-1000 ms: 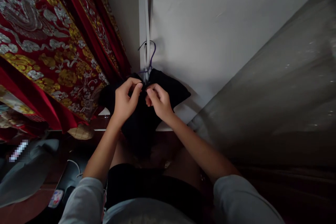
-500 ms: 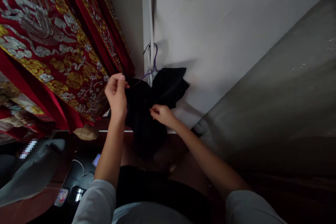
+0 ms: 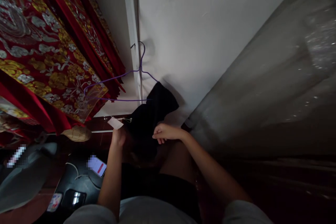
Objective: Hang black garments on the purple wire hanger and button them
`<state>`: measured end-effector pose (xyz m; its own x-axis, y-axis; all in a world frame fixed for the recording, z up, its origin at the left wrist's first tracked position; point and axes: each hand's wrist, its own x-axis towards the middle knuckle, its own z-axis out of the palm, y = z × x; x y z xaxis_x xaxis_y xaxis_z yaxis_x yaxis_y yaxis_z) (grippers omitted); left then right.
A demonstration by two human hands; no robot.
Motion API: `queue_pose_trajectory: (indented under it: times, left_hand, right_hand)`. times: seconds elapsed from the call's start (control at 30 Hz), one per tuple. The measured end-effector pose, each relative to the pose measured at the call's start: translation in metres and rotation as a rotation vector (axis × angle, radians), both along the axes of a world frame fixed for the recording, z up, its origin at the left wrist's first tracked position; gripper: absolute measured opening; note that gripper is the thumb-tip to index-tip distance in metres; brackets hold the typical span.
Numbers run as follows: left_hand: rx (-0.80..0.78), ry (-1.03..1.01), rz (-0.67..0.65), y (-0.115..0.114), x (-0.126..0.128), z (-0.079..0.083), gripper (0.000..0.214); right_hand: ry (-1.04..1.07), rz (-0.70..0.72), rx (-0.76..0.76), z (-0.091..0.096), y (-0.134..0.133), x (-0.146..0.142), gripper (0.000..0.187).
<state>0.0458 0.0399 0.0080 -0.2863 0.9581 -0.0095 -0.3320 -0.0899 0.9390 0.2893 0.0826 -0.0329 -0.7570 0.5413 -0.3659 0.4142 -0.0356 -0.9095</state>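
A black garment (image 3: 154, 110) hangs half off a purple wire hanger (image 3: 123, 77) hooked on the white wall. Its left arm is bare; the cloth still covers the right end. My left hand (image 3: 118, 135) is closed on the garment's left edge, where a small white tag (image 3: 114, 123) sticks up. My right hand (image 3: 164, 133) is closed on the dark cloth lower down, at its right side.
Red hangings with gold and silver embroidery (image 3: 44, 52) fill the left. A grey plastic-covered surface (image 3: 262, 94) slopes along the right. Below left lie a lit phone (image 3: 97, 165), a white cable, a second phone (image 3: 73, 197) and grey cloth (image 3: 23, 178).
The garment has slid down off the hanger's left arm, leaving the purple wire bare. Both my hands have dropped lower with the cloth, and a white tag now shows.
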Motion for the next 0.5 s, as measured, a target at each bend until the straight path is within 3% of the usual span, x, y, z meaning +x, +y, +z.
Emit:
queue_pose_trajectory:
  times: [0.1,0.23,0.37,0.5]
  left_hand:
    - [-0.016,0.069,-0.078,-0.001,0.016,-0.002,0.034]
    - [0.095,0.347,-0.242,-0.015,0.039,0.015,0.024]
    - [0.196,0.555,-0.246,-0.028,0.044,0.03,0.025]
    - [0.205,0.766,-0.19,-0.029,0.025,0.029,0.027]
  right_hand:
    - [0.14,-0.147,0.125,0.003,-0.005,0.002,0.054]
    - [0.331,-0.22,0.358,0.019,-0.019,-0.018,0.08]
    - [0.459,-0.29,0.369,0.019,-0.034,-0.046,0.054]
    - [0.416,-0.352,0.364,0.014,-0.041,-0.055,0.037]
